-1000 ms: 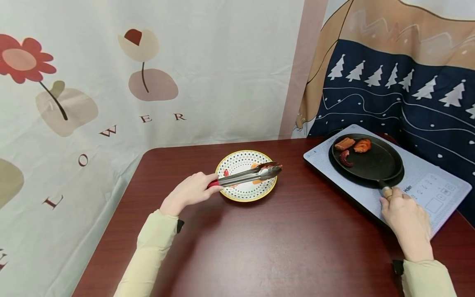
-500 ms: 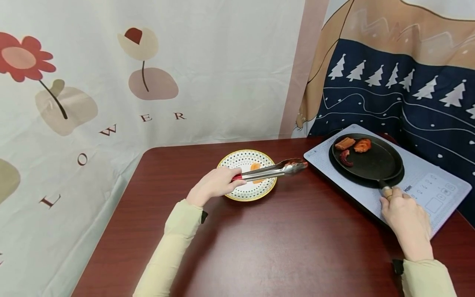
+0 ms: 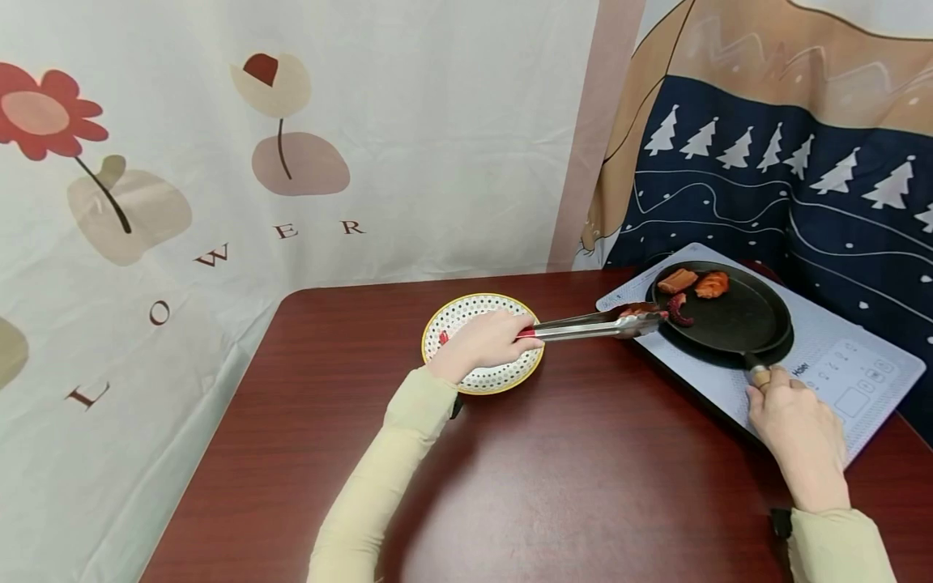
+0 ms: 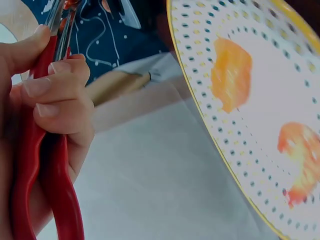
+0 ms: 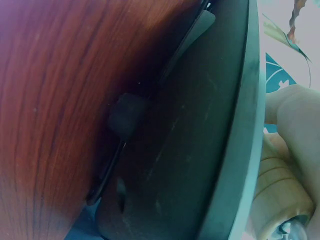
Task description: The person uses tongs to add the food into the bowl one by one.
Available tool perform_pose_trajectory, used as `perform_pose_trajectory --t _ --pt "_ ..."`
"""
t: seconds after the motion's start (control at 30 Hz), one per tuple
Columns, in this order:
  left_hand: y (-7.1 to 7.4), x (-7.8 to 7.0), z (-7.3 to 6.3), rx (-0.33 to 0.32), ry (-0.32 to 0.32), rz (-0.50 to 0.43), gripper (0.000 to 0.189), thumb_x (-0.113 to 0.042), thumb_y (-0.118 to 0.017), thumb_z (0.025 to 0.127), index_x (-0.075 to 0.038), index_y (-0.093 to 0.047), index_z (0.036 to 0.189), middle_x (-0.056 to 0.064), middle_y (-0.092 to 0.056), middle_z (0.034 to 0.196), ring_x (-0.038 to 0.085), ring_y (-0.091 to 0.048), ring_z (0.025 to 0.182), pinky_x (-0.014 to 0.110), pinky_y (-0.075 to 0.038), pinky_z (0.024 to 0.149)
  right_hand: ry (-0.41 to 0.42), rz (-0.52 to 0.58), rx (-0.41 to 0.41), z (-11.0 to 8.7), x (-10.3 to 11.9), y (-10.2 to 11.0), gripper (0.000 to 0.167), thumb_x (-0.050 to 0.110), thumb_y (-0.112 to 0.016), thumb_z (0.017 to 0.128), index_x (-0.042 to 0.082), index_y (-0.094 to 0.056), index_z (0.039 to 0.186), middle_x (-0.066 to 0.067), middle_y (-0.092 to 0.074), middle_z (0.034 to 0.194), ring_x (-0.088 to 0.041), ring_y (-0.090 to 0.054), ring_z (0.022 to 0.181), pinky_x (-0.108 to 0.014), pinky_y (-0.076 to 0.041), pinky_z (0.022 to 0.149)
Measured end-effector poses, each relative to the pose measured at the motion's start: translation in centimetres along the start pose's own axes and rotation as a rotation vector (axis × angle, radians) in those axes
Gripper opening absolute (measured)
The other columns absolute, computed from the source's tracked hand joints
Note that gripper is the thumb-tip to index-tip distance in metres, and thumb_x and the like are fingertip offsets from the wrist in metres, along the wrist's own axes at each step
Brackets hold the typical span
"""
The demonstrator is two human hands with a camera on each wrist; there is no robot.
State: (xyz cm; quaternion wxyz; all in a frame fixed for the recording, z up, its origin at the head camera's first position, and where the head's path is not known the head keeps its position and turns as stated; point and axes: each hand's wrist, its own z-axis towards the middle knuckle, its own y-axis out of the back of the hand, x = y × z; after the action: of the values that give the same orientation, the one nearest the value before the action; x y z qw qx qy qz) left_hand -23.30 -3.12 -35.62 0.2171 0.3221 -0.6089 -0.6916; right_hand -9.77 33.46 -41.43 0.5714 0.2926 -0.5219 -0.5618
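My left hand grips red-handled metal tongs above the plate. Their tips reach the left edge of the black frying pan, with a reddish-brown piece of food between them, its kind unclear. In the left wrist view the fingers curl around the red handles. My right hand holds the pan's wooden handle. Inside the pan lie a scored brown sausage-like piece, an orange-red piece and a curled octopus tentacle.
The pan stands on a white induction cooktop on the brown table. An orange piece and a shrimp-like piece lie on the dotted, yellow-rimmed plate, partly hidden by my left hand in the head view. Printed cloth hangs behind the table.
My left hand has carried the tongs and the food in them rightward, from above the plate to the pan's left edge. My right hand stays on the pan handle.
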Motion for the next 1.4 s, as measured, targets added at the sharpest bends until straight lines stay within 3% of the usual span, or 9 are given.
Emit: perform_pose_trajectory --t 0.37,0.9,1.1,1.23,1.4 --pt "-0.5 -2.8 3.4 0.061 0.02 0.001 0.031 -0.045 -0.049 0.096 -0.015 -0.053 0.092 -0.004 -0.046 0.064 0.012 -0.049 0.061 0.023 -0.034 0.054 -0.006 0.006 0.001 0.1 0.0 0.1 0.033 0.015 -0.057 0.09 -0.013 -0.046 0.102 -0.041 -0.052 0.092 -0.062 -0.049 0.068 -0.064 -0.037 0.054" --pt "-3.0 -6.4 7.3 0.022 0.094 -0.006 0.033 -0.046 -0.048 0.096 -0.017 -0.059 0.108 -0.003 -0.056 0.074 0.013 -0.06 0.079 0.029 -0.05 0.068 -0.001 -0.003 0.013 0.0 0.1 0.2 0.034 0.016 -0.057 0.091 -0.013 -0.045 0.104 -0.041 -0.052 0.094 -0.063 -0.049 0.071 -0.064 -0.037 0.055" --pt "-3.9 -8.4 8.9 0.008 0.125 -0.014 0.03 -0.047 -0.047 0.096 -0.019 -0.058 0.093 -0.003 -0.061 0.08 0.013 -0.065 0.083 0.03 -0.052 0.07 -0.01 -0.003 0.029 0.0 0.2 0.2 0.035 0.016 -0.056 0.091 -0.013 -0.044 0.106 -0.041 -0.052 0.096 -0.064 -0.049 0.074 -0.065 -0.037 0.057" --pt "-4.5 -10.0 9.9 0.032 0.164 -0.028 0.027 -0.047 -0.047 0.096 -0.021 -0.056 0.09 -0.005 -0.063 0.087 0.012 -0.065 0.086 0.029 -0.052 0.069 -0.012 -0.002 0.023 -0.1 0.1 0.2 0.035 0.016 -0.055 0.091 -0.013 -0.044 0.107 -0.041 -0.052 0.097 -0.064 -0.049 0.074 -0.065 -0.036 0.057" --pt "-5.1 -11.8 11.0 0.043 0.216 -0.023 0.027 -0.046 -0.048 0.096 -0.021 -0.057 0.091 -0.005 -0.063 0.085 0.008 -0.062 0.072 0.026 -0.049 0.059 0.0 0.009 -0.004 -0.1 0.1 0.0 0.032 0.015 -0.057 0.091 -0.013 -0.046 0.102 -0.041 -0.052 0.093 -0.064 -0.049 0.072 -0.064 -0.036 0.055"
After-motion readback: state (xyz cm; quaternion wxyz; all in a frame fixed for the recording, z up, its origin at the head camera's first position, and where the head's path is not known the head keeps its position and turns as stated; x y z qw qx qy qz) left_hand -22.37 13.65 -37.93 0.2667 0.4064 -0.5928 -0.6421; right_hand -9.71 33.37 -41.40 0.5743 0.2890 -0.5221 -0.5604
